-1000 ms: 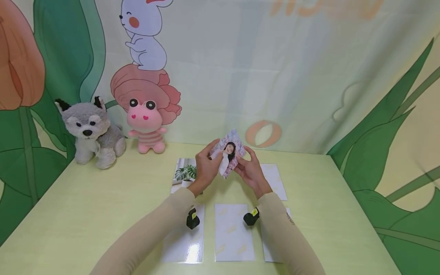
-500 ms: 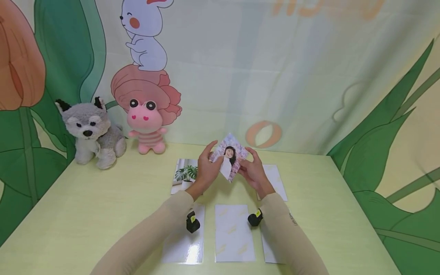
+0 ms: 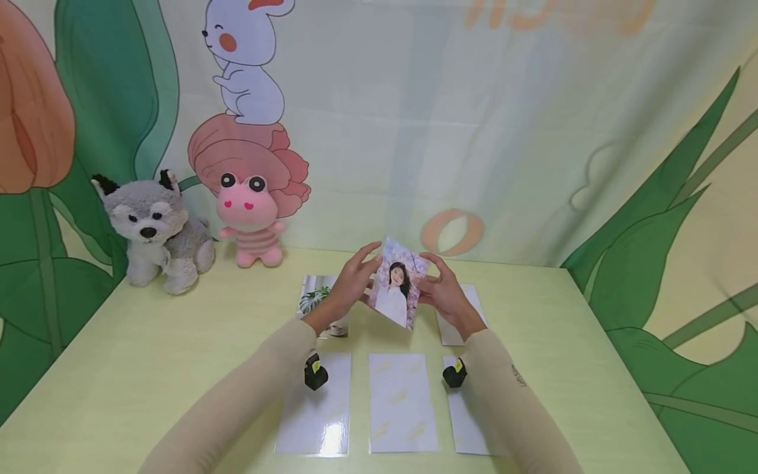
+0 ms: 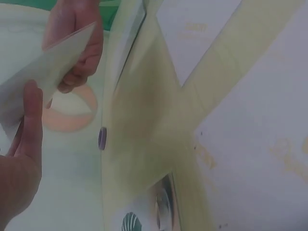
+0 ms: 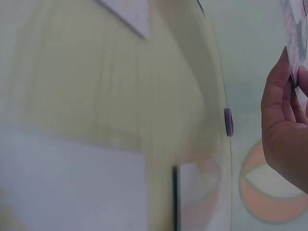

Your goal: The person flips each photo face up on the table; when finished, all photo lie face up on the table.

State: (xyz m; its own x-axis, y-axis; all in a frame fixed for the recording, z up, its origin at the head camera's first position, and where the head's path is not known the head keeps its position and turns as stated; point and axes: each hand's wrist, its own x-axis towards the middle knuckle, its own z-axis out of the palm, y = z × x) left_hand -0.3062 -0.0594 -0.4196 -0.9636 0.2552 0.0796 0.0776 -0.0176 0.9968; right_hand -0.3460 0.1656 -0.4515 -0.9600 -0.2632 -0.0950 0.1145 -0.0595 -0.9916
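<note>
A photo print (image 3: 395,286) of a person in white against pink blossom is held above the table's back middle, tilted. My left hand (image 3: 352,286) pinches its left edge, and my right hand (image 3: 443,289) grips the right edge. In the left wrist view, the pale back of the photo print (image 4: 48,72) shows between the left hand (image 4: 19,178) and the right hand (image 4: 77,43). The right wrist view catches the right hand (image 5: 284,120) with its thumb and fingers on the print's edge.
Below my left wrist lies a plant picture (image 3: 316,299), partly covered. White-backed cards (image 3: 404,401) lie in front and at back right. A plush husky (image 3: 156,230) and pink hippo toy (image 3: 251,220) stand back left. A purple ring-shaped thing (image 4: 102,138) sits at the far edge.
The photo print has turned from a diamond slant to more upright and come slightly nearer. My forearms have spread a little apart. Both hands keep hold of it.
</note>
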